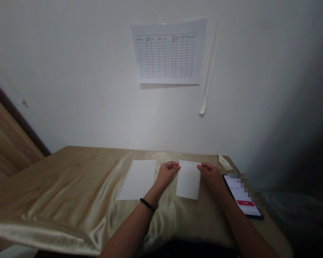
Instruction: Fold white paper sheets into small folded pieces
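A small blank sheet of paper (188,182) with a row of punched holes along its far edge is held between my two hands. My left hand (168,172) pinches its far left corner between thumb and fingers. At the far right corner, my right hand (209,172) pinches the same sheet. A second blank sheet, the larger loose-leaf paper (140,180), lies flat to the left of my left hand, its punched holes running down the left edge. I wear a black band on my left wrist.
A gold satin cloth (78,179) with folds covers the table. To the right lies a phone (243,197) with its screen lit, and behind it a white paper scrap (225,162). On the wall hangs a printed table sheet (167,53) beside a strip (210,68).
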The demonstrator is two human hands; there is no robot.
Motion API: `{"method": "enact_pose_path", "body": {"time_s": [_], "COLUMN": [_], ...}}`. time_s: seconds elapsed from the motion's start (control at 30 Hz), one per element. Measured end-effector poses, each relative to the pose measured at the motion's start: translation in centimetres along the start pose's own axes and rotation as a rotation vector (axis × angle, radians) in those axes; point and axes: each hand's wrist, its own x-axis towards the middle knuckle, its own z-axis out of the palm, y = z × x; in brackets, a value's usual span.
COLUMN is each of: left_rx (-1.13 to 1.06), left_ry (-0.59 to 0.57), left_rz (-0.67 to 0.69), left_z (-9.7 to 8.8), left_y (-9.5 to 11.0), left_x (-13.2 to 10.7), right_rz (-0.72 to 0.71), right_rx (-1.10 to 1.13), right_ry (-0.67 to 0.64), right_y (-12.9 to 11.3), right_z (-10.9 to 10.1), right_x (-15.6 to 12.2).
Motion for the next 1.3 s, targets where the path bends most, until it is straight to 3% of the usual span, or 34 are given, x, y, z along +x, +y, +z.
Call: {"method": "enact_pose_path", "body": {"time_s": [0.8,1.3], "left_rx": [0.009,0.061], "left_ry": [-0.014,0.008], "left_rz": [-0.020,0.015], "left_z": [-0.1,-0.2], "left_y": [1.1,0.4], "left_x": [-0.5,-0.1], "right_rz": [-0.005,-0.002], "right_rx": [-0.028,-0.077], "right_ry": [0.029,0.069], "right_y": [-0.4,-0.4], "right_z": [0.1,0.1], "right_x": [-0.1,-0.1]}}
